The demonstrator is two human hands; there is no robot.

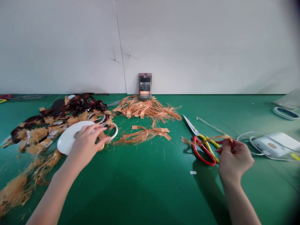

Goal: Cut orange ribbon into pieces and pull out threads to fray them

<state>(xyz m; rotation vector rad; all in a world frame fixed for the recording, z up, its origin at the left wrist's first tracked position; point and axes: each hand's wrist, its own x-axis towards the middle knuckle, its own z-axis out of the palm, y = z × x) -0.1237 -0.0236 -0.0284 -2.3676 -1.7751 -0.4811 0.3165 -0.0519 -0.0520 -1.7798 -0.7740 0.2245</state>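
My left hand (87, 143) reaches over a white round plate (67, 139) on the green table (145, 181). Its fingers curl around an orange-wrapped white ring (112, 133) next to the plate. My right hand (233, 157) is closed in a pinch on a thin strand of orange raffia (203, 139), held just above the table. The strand stretches left over the scissors (201, 142) with red and yellow handles, which lie flat beside that hand.
A small bundle of orange raffia (144, 133) lies mid-table, a larger heap (146, 109) behind it by the wall. Brown and tan ribbon scraps (47, 125) pile at the left. A white device with a coiled cable (269, 144) sits at the right.
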